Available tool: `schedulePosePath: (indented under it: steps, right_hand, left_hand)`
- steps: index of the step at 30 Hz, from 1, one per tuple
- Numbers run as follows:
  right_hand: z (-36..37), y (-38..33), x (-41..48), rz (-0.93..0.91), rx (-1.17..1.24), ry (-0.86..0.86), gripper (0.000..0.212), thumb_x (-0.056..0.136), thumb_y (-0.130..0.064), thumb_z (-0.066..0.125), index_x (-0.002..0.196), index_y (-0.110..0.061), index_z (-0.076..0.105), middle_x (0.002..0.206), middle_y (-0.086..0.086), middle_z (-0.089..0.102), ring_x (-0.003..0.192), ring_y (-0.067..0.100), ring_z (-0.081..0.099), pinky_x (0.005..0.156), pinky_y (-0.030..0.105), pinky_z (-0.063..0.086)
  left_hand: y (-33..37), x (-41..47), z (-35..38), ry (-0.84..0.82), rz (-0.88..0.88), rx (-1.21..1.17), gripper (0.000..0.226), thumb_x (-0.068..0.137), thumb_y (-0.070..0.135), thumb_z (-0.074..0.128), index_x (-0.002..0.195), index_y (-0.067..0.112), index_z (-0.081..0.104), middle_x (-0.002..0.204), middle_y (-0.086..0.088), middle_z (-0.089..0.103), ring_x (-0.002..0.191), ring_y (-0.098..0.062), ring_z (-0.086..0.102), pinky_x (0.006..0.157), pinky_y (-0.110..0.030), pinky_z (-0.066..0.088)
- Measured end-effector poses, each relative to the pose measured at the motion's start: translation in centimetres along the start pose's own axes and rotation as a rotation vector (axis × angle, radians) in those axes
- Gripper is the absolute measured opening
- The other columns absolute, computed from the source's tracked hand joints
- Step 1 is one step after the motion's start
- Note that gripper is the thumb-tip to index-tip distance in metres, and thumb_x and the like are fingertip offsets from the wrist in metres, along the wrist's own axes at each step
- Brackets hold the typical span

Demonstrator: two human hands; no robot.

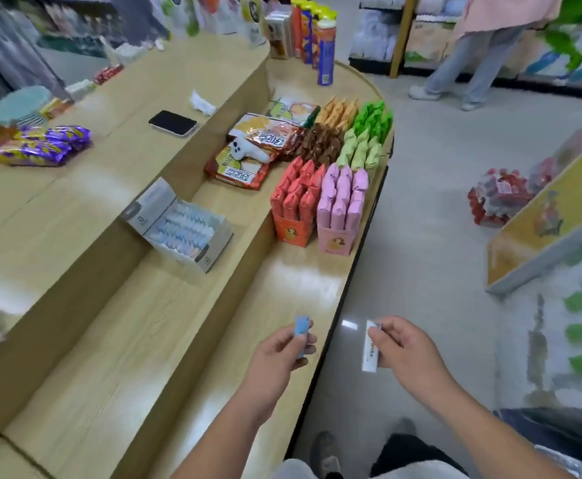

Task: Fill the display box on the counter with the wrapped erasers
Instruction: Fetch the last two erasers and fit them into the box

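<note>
1. The light wooden two-level desk [144,340] carries the grey-and-white cardboard display box [213,252]. The box stands with its lid folded back on the lower level, against the step to the upper level and well apart from both hands.
2. The box is seen to be largely filled: rows of pale blue and white wrapped erasers [184,228] lie in it. It cannot be told whether any free place is there, as this part is blurred.
3. At least two pieces are judged not yet placed, one in each hand.
4. The left hand [279,357] is held above the lower level, near the right edge of the desk. A small blue wrapped eraser [301,328] is pinched upright between its thumb and fingers.
5. The right hand [403,350] is held beyond the right edge of the desk, over the floor. A long white wrapped eraser [370,354] is pinched upright by its thumb and curled fingers.
6. Both forearms are stretched forward, and the hands are near each other but apart.
</note>
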State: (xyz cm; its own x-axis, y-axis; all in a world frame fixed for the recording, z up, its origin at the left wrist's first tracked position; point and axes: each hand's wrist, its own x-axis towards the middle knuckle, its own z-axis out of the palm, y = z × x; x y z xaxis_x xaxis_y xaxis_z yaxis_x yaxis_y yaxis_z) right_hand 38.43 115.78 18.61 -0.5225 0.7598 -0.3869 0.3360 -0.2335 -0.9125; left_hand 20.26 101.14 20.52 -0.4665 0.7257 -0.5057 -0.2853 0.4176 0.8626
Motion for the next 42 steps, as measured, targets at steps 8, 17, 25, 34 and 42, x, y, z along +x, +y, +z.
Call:
schedulePosePath:
  steps: [8, 17, 25, 34, 42]
  right_hand:
    - [5.5, -7.7, 18.7, -0.101, -0.188, -0.44, 0.025, 0.081, -0.047, 0.068, 0.079, -0.023, 0.068, 0.073, -0.001, 0.069, 0.071, 0.013, 0.066, 0.068, 0.036, 0.06]
    - [15.5, -16.0, 31.0, -0.37, -0.442, -0.845, 0.017, 0.09, -0.012, 0.069, 0.086, -0.029, 0.066, 0.071, -0.005, 0.067, 0.069, 0.013, 0.065, 0.073, 0.054, 0.059]
    - [25.3, -17.5, 35.6, -0.523, -0.522, -0.919, 0.017, 0.077, -0.052, 0.062, 0.089, -0.04, 0.061, 0.084, -0.014, 0.069, 0.075, 0.011, 0.07, 0.075, 0.052, 0.06]
    - [30.1, -19.8, 38.3, -0.704, -0.709, -0.865, 0.012, 0.09, -0.034, 0.064, 0.087, -0.043, 0.056, 0.087, -0.02, 0.066, 0.081, -0.004, 0.063, 0.079, 0.037, 0.055]
    - [30.2, -17.4, 40.5, -0.807, -0.717, -0.996, 0.013, 0.09, -0.026, 0.068, 0.099, -0.031, 0.062, 0.093, -0.014, 0.068, 0.086, 0.004, 0.064, 0.081, 0.036, 0.056]
  left_hand:
    - [2.5, 9.5, -4.4, 0.458, -0.017, -0.174, 0.02, 0.105, 0.008, 0.048, 0.109, 0.015, 0.067, 0.095, 0.012, 0.077, 0.098, -0.014, 0.07, 0.09, -0.029, 0.05]
    - [7.0, 12.9, -5.5, 0.995, 0.026, -0.382, 0.019, 0.099, 0.009, 0.061, 0.102, 0.023, 0.074, 0.093, 0.003, 0.069, 0.082, -0.006, 0.06, 0.074, -0.013, 0.046]
    - [7.9, 14.2, -11.0, 1.124, 0.086, -0.392, 0.028, 0.096, 0.008, 0.064, 0.091, 0.034, 0.074, 0.078, 0.027, 0.074, 0.077, 0.008, 0.066, 0.072, -0.006, 0.05]
    - [10.3, 19.4, -17.7, 1.025, 0.091, -0.268, 0.017, 0.091, 0.013, 0.069, 0.097, 0.026, 0.077, 0.09, 0.007, 0.078, 0.085, -0.009, 0.073, 0.072, -0.022, 0.059]
    - [9.3, 23.7, -19.1, 1.042, 0.082, -0.226, 0.017, 0.091, 0.019, 0.071, 0.104, 0.03, 0.075, 0.081, 0.011, 0.075, 0.074, -0.001, 0.069, 0.064, -0.021, 0.056]
